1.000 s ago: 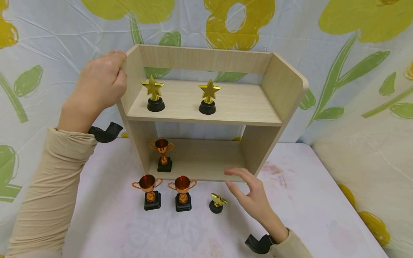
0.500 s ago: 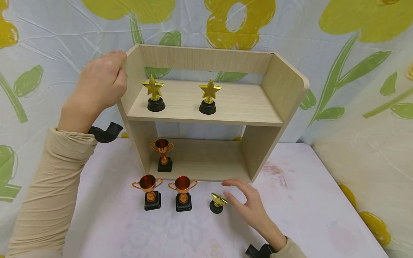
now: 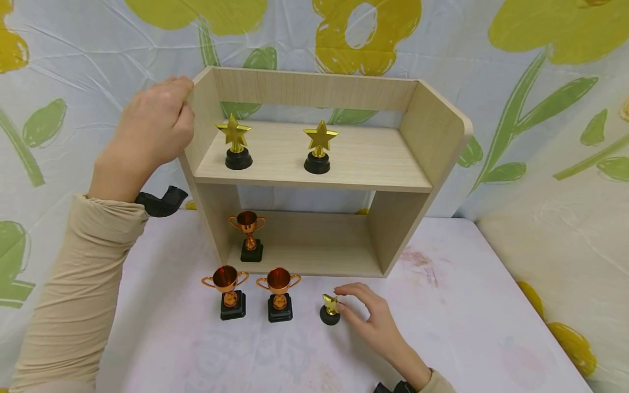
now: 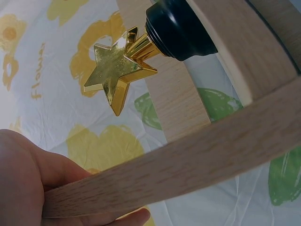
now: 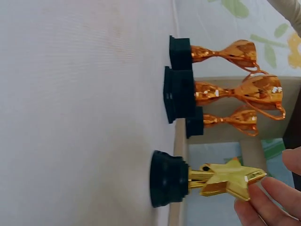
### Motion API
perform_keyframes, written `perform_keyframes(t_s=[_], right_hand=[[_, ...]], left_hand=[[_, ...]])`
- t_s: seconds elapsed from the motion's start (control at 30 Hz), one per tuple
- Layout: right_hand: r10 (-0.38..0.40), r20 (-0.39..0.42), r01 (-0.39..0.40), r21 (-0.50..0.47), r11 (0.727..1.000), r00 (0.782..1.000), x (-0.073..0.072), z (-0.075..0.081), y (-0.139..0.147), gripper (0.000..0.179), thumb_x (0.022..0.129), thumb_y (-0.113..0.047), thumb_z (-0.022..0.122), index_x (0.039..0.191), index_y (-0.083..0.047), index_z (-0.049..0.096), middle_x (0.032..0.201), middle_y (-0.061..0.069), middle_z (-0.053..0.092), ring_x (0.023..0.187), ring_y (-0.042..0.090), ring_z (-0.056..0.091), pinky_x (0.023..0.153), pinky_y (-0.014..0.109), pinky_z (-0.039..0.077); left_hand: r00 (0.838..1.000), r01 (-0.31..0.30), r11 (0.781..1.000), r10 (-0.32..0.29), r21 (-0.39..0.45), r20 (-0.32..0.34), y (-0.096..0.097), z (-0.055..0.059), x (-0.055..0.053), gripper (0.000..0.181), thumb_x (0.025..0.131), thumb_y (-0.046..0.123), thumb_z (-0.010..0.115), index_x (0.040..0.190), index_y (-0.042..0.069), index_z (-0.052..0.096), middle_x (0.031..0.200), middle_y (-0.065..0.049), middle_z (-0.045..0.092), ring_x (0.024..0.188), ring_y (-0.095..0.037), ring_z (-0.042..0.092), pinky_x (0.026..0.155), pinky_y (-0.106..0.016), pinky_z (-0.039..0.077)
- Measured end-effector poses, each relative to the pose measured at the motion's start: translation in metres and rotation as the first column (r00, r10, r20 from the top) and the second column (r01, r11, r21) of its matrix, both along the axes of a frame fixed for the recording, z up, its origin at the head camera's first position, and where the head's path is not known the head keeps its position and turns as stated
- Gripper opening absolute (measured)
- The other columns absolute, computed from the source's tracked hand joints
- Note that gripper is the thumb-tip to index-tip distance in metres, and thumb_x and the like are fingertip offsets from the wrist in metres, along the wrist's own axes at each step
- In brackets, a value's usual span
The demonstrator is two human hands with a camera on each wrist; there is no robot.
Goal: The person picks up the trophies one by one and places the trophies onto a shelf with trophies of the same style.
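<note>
My left hand (image 3: 152,120) grips the upper left edge of a light wooden two-tier shelf (image 3: 314,185); in the left wrist view its thumb and fingers lie on either side of the panel (image 4: 174,155). My right hand (image 3: 373,319) is at a small gold star trophy (image 3: 330,310) on the table, fingertips right at the star and the thumb standing apart in the right wrist view. That trophy stands upright on its round black base (image 5: 168,179). Two bronze cup trophies (image 3: 226,292) (image 3: 279,295) stand left of it, in front of the shelf.
Two gold star trophies (image 3: 238,142) (image 3: 318,147) stand on the upper tier. One bronze cup trophy (image 3: 250,237) is at the left of the lower tier. A white cloth covers the table (image 3: 162,327), and a flower-print sheet (image 3: 457,33) hangs behind.
My right hand has moved down and left from the shelf's front edge to the star trophy on the table. The left hand keeps its hold on the shelf.
</note>
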State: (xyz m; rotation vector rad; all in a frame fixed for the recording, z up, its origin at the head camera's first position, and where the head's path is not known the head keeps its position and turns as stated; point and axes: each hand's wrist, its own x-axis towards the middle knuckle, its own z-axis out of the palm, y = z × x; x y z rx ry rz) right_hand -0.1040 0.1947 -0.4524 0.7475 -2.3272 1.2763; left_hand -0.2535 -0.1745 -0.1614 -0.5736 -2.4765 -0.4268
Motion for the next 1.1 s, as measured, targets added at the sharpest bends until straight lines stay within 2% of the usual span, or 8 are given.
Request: perform_keyframes(t_s=[0.3,0.53,0.63,0.8,0.9,1.1], right_hand=[[0.009,-0.064,-0.009,-0.005,1.000,0.998,-0.001,-0.012,-0.003,0.036,0.081,0.001,0.077,0.113,-0.012,0.069,0.105,0.003,0.070,0.098,0.021,0.066,0.093,0.018,0.044],[0.001,-0.071,-0.001,-0.006,1.000,0.997,-0.003,-0.020,-0.005,0.034,0.078,0.005,0.078,0.109,-0.005,0.069,0.102,0.006,0.070,0.095,0.023,0.066,0.092,0.016,0.043],[-0.004,-0.078,0.003,-0.009,1.000,0.997,-0.002,-0.016,-0.008,0.032,0.077,0.008,0.077,0.106,-0.002,0.069,0.099,0.008,0.070,0.093,0.025,0.067,0.091,0.015,0.043],[0.001,-0.104,-0.003,-0.019,1.000,0.995,0.003,0.006,-0.018,0.030,0.074,0.014,0.075,0.101,0.002,0.069,0.094,0.012,0.070,0.087,0.028,0.066,0.088,0.015,0.045],[-0.004,-0.108,0.002,-0.022,1.000,0.994,0.005,0.012,-0.021,0.029,0.073,0.015,0.076,0.098,0.002,0.069,0.092,0.012,0.070,0.085,0.028,0.066,0.086,0.015,0.045],[-0.029,-0.092,0.027,-0.027,0.999,0.995,-0.005,-0.015,-0.014,0.026,0.077,0.007,0.078,0.100,-0.005,0.072,0.093,0.006,0.071,0.086,0.023,0.067,0.083,0.019,0.048]], left_hand=[[1.000,0.001,1.000,-0.001,-0.002,-0.002,-0.001,0.001,-0.001,0.019,0.094,0.004,0.031,0.094,-0.005,0.048,0.111,-0.028,0.057,0.102,-0.048,0.052,0.090,-0.062,0.036],[1.000,0.001,1.000,-0.001,0.002,0.010,0.000,0.001,-0.001,0.021,0.094,0.005,0.031,0.096,-0.006,0.049,0.122,-0.028,0.057,0.113,-0.050,0.052,0.095,-0.063,0.034],[1.000,0.001,1.000,-0.001,0.002,0.011,0.000,0.001,0.000,0.022,0.095,0.005,0.031,0.098,-0.006,0.050,0.123,-0.028,0.057,0.113,-0.049,0.052,0.096,-0.063,0.035],[1.000,0.000,1.000,0.000,0.006,0.018,0.000,0.001,-0.001,0.022,0.094,0.005,0.031,0.097,-0.006,0.049,0.126,-0.029,0.056,0.117,-0.050,0.051,0.098,-0.064,0.034],[1.000,0.000,1.000,0.000,0.008,0.015,-0.001,0.001,-0.001,0.020,0.094,0.005,0.031,0.095,-0.006,0.048,0.126,-0.029,0.056,0.116,-0.049,0.051,0.098,-0.063,0.035],[1.000,0.003,1.000,-0.003,0.010,0.009,0.000,0.001,-0.001,0.020,0.094,0.005,0.031,0.093,-0.005,0.048,0.124,-0.029,0.057,0.114,-0.049,0.052,0.097,-0.061,0.036]])
